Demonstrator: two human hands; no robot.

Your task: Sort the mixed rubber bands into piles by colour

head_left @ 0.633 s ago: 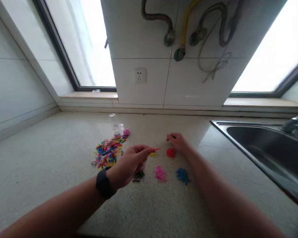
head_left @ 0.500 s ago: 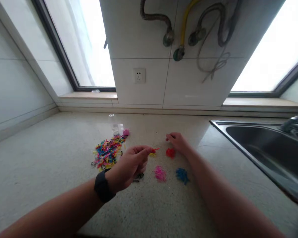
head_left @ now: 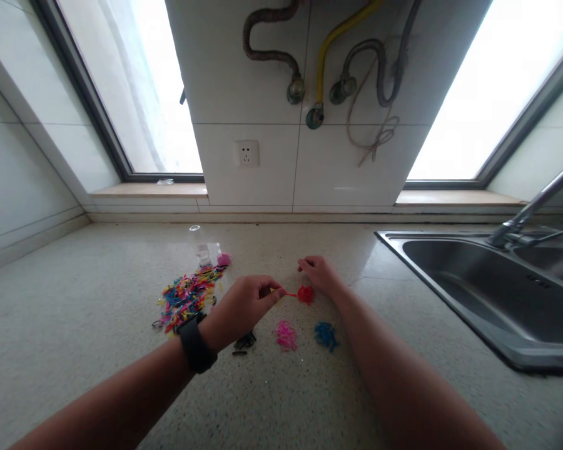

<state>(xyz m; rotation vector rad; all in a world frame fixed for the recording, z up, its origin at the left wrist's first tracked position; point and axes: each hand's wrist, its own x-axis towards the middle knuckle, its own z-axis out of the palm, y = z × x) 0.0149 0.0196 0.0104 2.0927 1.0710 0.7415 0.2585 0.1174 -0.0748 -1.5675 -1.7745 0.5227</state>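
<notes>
My left hand, with a black band on its wrist, pinches a red rubber band that points toward a small red pile of rubber bands. Just behind that pile, my right hand rests with its fingers curled together; what they hold, if anything, is too small to make out. Nearer to me lie a pink pile, a blue pile and a black pile, the last partly behind my left hand. A large mixed-colour heap of bands spreads to the left.
Behind the heap are a clear plastic container and a pink round object. A steel sink with a tap is set into the speckled counter on the right. A socket and pipes are on the wall.
My left hand has brought the red rubber band up to the red pile. My right hand stays behind that pile, fingers still curled. The view has shifted, showing more of the sink.
</notes>
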